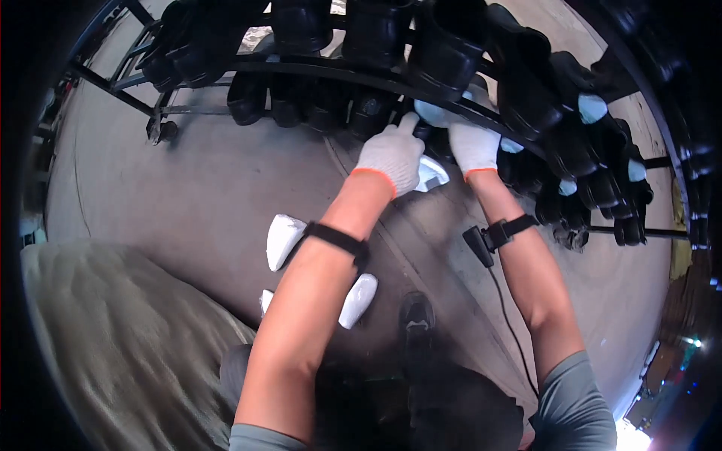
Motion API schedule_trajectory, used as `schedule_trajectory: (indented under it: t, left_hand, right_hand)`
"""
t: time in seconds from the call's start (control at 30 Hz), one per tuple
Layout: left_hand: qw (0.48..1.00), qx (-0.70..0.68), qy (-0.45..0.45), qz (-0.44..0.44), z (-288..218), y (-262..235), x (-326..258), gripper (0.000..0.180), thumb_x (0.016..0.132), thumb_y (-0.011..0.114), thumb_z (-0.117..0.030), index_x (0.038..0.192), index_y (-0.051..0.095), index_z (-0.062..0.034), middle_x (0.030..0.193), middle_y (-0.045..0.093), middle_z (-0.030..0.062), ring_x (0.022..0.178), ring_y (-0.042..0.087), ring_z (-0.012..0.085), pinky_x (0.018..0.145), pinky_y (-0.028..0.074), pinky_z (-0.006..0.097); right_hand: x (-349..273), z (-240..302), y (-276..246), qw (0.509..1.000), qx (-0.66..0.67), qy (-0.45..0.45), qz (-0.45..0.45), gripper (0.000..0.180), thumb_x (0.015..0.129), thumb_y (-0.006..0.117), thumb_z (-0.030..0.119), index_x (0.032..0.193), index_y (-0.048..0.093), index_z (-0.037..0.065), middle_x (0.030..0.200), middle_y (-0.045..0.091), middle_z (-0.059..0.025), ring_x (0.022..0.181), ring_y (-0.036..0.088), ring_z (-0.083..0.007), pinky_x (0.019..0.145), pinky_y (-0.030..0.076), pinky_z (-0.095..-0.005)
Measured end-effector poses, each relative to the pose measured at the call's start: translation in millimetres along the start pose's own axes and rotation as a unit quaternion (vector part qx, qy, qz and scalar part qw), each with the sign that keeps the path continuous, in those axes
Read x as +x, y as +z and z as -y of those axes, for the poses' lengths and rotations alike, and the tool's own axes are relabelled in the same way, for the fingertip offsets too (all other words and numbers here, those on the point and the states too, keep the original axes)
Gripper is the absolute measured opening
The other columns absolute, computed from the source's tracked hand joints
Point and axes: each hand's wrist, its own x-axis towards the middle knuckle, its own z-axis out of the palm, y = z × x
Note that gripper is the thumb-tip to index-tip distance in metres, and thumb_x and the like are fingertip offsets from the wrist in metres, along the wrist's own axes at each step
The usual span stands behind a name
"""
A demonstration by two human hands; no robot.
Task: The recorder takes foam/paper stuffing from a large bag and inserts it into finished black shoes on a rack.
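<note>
My left hand (392, 156), in a white knit glove with an orange cuff, reaches to the lower tier of a shoe rack. One of its fingers stretches toward a black shoe (371, 109); the others curl out of sight. A white, hollow, toe-shaped piece (432, 174) sticks out from under this hand and appears to be held in it. To the right, my gloved right hand (474, 146) reaches under the rack's dark rail, which hides its fingertips. A pale rounded piece (432, 113) shows between the hands, beside the shoes.
Several black shoes hang along the dark metal rack (323, 66); some at right hold pale blue pieces (592, 108). White toe-shaped pieces (286, 242) lie on the grey floor near my left forearm. Draped olive cloth (120, 331) is at lower left. A cable (515, 323) runs along my right arm.
</note>
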Motion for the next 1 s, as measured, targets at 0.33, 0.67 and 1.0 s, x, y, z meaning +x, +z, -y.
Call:
schedule_trajectory:
  t: [0.33,0.67,1.0]
  left_hand:
    - [0.999,-0.033,0.037,0.018,-2,3,9,0.024,0.088,0.076,-0.01,0.108,0.078,0.0039,0.137,0.062,0.0243,0.118,0.071,0.042,0.104,0.059,0.048]
    - [0.813,-0.566,-0.135,0.037,72,-48,-60,0.026,0.101,0.073,-0.018,0.118,0.073,0.0021,0.092,0.072,0.0067,0.076,0.07,0.0146,0.068,0.056,0.031]
    - [0.97,-0.118,-0.167,-0.131,108,-36,-29,0.038,0.106,0.064,-0.034,0.131,0.062,-0.0053,0.101,0.075,0.0323,0.099,0.071,0.0533,0.088,0.056,0.062]
  right_hand:
    - [30,-7,10,0.958,-0.106,-0.182,0.195,0.032,0.105,0.057,0.022,0.128,0.077,0.013,0.127,0.076,-0.0224,0.118,0.073,-0.0435,0.104,0.058,-0.053]
    - [-28,55,-49,0.815,0.498,0.142,0.261,0.054,0.103,0.074,0.021,0.15,0.058,-0.002,0.125,0.072,-0.0109,0.105,0.069,-0.0166,0.091,0.059,-0.0329]
    - [37,124,74,0.983,0.12,-0.087,0.104,0.02,0.096,0.064,0.017,0.1,0.079,0.004,0.099,0.077,-0.022,0.09,0.075,-0.0389,0.084,0.057,-0.0492]
